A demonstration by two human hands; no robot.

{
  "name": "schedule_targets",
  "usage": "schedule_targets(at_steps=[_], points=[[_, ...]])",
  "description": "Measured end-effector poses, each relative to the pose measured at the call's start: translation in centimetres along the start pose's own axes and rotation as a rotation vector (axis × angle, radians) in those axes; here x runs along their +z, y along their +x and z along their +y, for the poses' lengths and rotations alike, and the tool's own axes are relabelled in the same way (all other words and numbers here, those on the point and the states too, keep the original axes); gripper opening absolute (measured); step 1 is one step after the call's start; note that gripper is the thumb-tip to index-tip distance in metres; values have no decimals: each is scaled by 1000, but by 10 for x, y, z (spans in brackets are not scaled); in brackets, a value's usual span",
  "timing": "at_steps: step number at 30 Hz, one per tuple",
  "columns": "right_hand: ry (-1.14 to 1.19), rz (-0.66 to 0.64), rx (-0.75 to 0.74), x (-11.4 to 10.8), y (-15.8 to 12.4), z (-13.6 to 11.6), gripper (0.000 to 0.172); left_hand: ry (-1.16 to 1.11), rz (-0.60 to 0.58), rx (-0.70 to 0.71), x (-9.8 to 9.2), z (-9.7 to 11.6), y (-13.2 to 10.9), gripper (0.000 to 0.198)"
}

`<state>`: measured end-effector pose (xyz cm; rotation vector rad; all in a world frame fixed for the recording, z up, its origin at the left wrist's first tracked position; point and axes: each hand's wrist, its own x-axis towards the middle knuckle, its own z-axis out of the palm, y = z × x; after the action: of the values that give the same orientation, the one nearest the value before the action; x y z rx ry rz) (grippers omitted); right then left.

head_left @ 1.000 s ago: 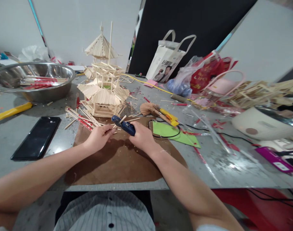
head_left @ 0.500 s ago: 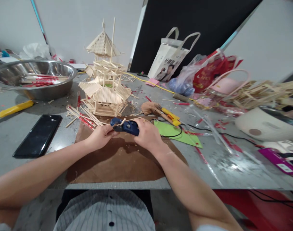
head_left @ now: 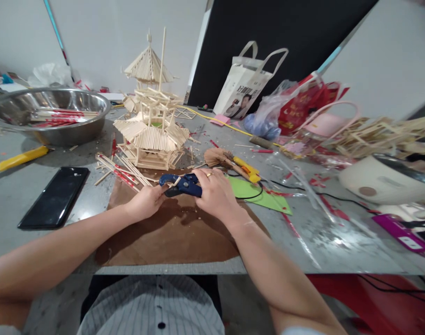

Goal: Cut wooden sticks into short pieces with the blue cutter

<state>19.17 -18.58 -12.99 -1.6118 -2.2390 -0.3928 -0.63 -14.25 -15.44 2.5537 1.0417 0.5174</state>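
Blue-handled cutters (head_left: 182, 184) sit in your right hand (head_left: 215, 195), fingers wrapped around the handles, above the brown mat (head_left: 170, 232). Your left hand (head_left: 145, 202) pinches a thin wooden stick (head_left: 176, 180) between the blades. Hold the stick square to the blades, keep your fingertips back, and squeeze steadily.

stick pagoda (head_left: 151, 125) ahead, brown mat (head_left: 170, 237) bare

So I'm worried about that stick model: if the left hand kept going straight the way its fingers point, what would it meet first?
Probably not the model. The left hand points right and slightly away, so it would first meet the blue cutter held in the right hand. The stick pagoda stands farther back; depth is uncertain.
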Motion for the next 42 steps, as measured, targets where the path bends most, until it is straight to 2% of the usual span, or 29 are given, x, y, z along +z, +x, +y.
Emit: schedule_targets(at_steps=[5,11,17,21,28,33,42], points=[[20,2,15,4,0,4,47,-42,5,10,0,0,1,27],[1,49,-59,8,1,9,56,36,-6,53,1,-1,1,20],[30,8,-53,7,1,7,57,-21,8,60,2,-2,1,19],[-20,35,-93,5,1,7,58,16,15,87,1,-1,-1,20],[22,-36,-162,8,2,13,69,-48,19,110,3,-1,-4,19],[10,-34,-99,8,0,10,66,-32,58,58,5,-1,-3,20],[83,-112,-94,11,-1,9,66,-11,123,84,8,-5,-3,23]])
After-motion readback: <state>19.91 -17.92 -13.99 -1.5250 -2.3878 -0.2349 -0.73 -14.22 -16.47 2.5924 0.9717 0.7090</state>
